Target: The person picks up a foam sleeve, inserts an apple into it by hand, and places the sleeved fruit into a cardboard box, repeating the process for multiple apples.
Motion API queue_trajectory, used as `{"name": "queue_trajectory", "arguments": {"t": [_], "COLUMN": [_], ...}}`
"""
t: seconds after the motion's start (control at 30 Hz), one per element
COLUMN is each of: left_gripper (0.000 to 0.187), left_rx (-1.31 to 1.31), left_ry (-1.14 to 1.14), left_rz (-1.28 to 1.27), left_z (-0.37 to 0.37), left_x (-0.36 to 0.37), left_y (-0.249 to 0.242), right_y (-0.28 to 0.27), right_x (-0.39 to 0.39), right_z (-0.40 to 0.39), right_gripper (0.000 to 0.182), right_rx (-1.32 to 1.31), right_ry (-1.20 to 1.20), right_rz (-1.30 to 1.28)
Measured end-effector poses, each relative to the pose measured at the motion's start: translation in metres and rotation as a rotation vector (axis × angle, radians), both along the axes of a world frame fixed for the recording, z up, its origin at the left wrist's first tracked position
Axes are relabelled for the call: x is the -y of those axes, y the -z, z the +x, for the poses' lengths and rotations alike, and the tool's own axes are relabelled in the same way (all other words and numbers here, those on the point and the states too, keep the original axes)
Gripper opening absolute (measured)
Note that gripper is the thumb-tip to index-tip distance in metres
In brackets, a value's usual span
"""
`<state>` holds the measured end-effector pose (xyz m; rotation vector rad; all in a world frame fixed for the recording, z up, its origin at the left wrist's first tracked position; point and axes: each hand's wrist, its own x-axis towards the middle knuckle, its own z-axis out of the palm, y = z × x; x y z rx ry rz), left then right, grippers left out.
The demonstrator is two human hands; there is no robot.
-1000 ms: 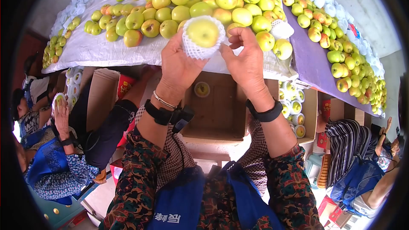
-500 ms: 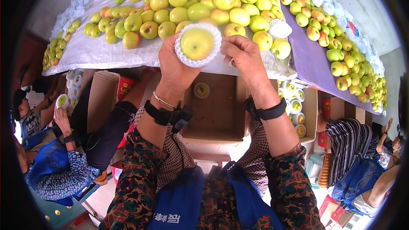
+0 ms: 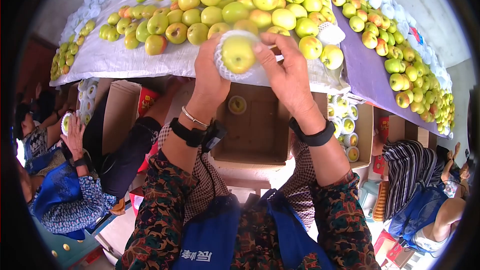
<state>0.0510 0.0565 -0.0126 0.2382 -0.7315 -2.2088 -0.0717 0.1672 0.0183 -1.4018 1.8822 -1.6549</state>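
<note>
A yellow-green apple in a white foam net is held up over the table's front edge. My left hand is wrapped round its left side. From the right, the thumb of my right hand touches the apple's edge, its fingers bent; the thumb and index finger are close together at the net's rim. Below my hands is an open cardboard box with one netted apple at its back left. Loose apples lie heaped on the white cloth beyond.
To the right stands a box of netted apples, below a purple cloth bearing more apples. A co-worker's hand holds a netted apple at the left. Another person in striped clothing sits at the right. An empty foam net lies near the apples.
The netted apple has tilted and shifted slightly right. My right hand has moved in, bringing its thumb onto the apple's edge. The left co-worker's hand has risen a little.
</note>
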Motion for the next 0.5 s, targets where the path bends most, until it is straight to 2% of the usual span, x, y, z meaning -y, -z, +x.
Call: {"name": "queue_trajectory", "arguments": {"t": [0.07,0.1,0.17,0.2,0.27,0.3,0.37,0.5], "left_gripper": [0.028,0.028,0.029,0.029,0.026,0.026,0.026,0.034], "left_rx": [0.064,0.064,0.095,0.097,0.160,0.159,0.190,0.257], "left_ry": [-0.044,-0.044,-0.054,-0.055,-0.054,-0.054,-0.092,-0.188], "left_rz": [-0.039,-0.039,-0.046,-0.046,-0.045,-0.044,-0.009,-0.078], "left_z": [-0.002,-0.002,-0.003,-0.003,-0.002,-0.003,-0.004,-0.003], "left_x": [-0.002,-0.002,-0.001,-0.002,-0.005,-0.005,-0.006,-0.007], "left_y": [-0.002,-0.002,-0.001,-0.003,-0.007,-0.006,-0.003,-0.006], "right_y": [-0.006,-0.004,0.004,0.004,0.001,-0.005,-0.018,-0.015], "right_x": [-0.002,-0.001,0.003,0.004,0.003,0.001,-0.005,-0.007], "right_z": [0.006,0.005,0.001,-0.002,-0.007,-0.007,-0.005,0.002], "right_gripper": [0.044,0.044,0.059,0.059,0.059,0.059,0.059,0.058], "right_rx": [-0.166,-0.165,-0.106,-0.105,0.259,0.259,0.649,0.683], "right_ry": [0.045,0.045,-0.040,-0.041,-0.151,-0.151,-0.387,-0.390], "right_rz": [-0.020,-0.019,0.001,0.001,0.154,0.155,0.306,0.218]}}
